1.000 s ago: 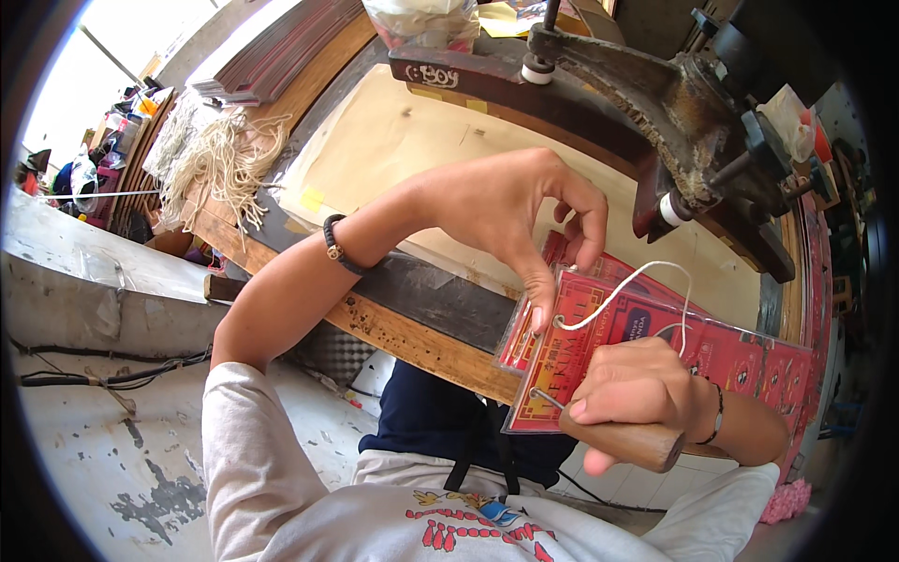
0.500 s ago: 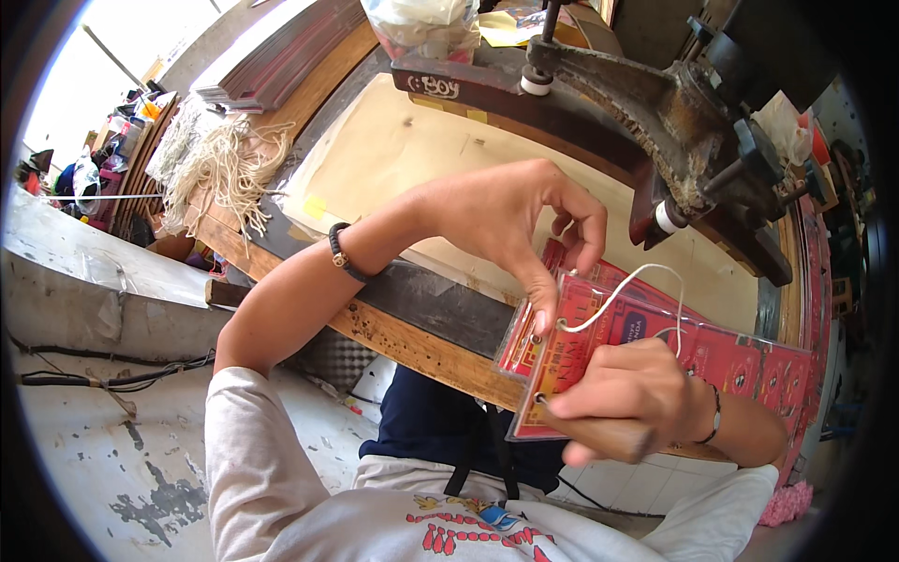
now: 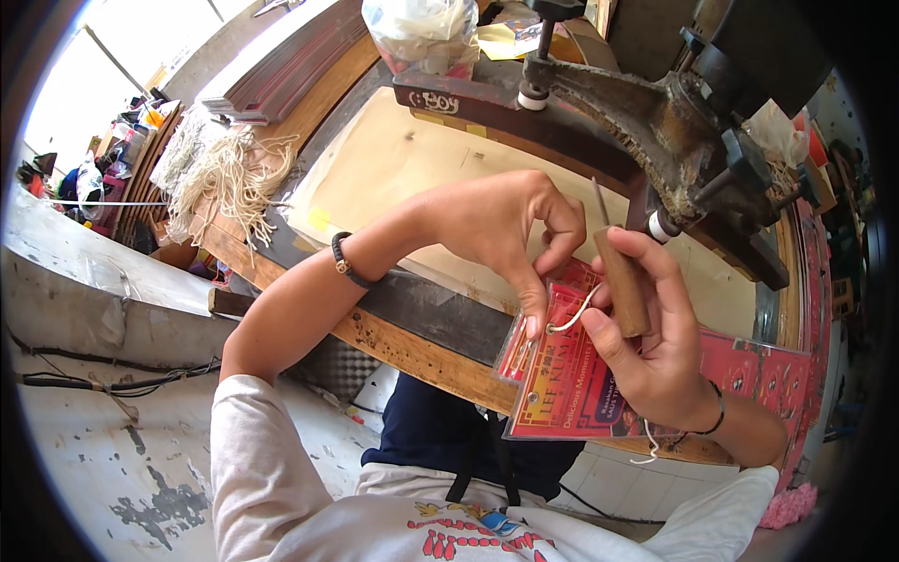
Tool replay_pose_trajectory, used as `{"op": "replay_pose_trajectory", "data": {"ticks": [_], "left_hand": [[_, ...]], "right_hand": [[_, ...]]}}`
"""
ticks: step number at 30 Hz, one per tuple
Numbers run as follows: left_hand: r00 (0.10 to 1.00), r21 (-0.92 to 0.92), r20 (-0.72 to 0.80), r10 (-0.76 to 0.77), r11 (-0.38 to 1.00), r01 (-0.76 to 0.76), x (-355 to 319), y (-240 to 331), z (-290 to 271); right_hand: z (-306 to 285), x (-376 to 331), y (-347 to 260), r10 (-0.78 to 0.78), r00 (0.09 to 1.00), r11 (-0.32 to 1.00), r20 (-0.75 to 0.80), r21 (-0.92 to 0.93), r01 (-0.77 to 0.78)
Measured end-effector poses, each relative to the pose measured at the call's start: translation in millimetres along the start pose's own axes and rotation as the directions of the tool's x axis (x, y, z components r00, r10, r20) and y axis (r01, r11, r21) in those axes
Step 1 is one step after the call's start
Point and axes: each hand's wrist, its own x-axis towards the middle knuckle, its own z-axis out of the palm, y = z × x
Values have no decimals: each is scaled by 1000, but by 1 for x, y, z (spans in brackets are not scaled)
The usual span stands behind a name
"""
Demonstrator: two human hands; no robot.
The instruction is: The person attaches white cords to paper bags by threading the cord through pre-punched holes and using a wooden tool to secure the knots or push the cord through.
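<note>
Pinched at the upper corner of a clear-covered red printed sheet (image 3: 559,397) is my left hand (image 3: 515,229), thumb in front and fingers curled behind. White cord (image 3: 576,317) passes through an eyelet hole beside that thumb; its loose end dangles below the sheet's lower edge. My right hand (image 3: 670,342) grips an awl (image 3: 626,286) by its wooden handle, metal spike pointing up, clear of the sheet. The fingers partly hide where the cord runs. More red sheets lie stacked under and behind the front one, overhanging the table's near edge.
A dark metal press-like frame (image 3: 646,112) stands across the wooden-edged table (image 3: 403,351). Tan paper (image 3: 375,159) covers the tabletop. Bundled white cords (image 3: 239,178), stacked boards (image 3: 281,66) and a filled plastic bag (image 3: 421,37) sit at the far left and back.
My right hand has lifted the awl up and away from the sheet's near corner, turning its spike upward. The cord loop has been drawn shorter at the eyelet. My left hand keeps its pinch.
</note>
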Motion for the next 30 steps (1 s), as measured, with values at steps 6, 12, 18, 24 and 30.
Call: {"op": "replay_pose_trajectory", "data": {"ticks": [6,12,18,24,30], "left_hand": [[993,-21,-39,-111,994,110,1,3,-1],[992,12,-32,-119,993,120,1,4,-2],[992,32,-25,-126,991,127,2,7,-2],[990,-154,-46,-135,980,126,4,11,3],[968,-149,166,-188,966,213,3,10,-3]], "right_hand": [[-9,2,4,61,997,998,55,-17,-60],[-6,1,7,41,999,998,12,52,-42],[-8,-1,7,-189,981,979,44,-68,192],[-16,1,-20,-423,882,785,205,-404,470],[-16,3,-4,-312,937,855,156,-385,349]]}}
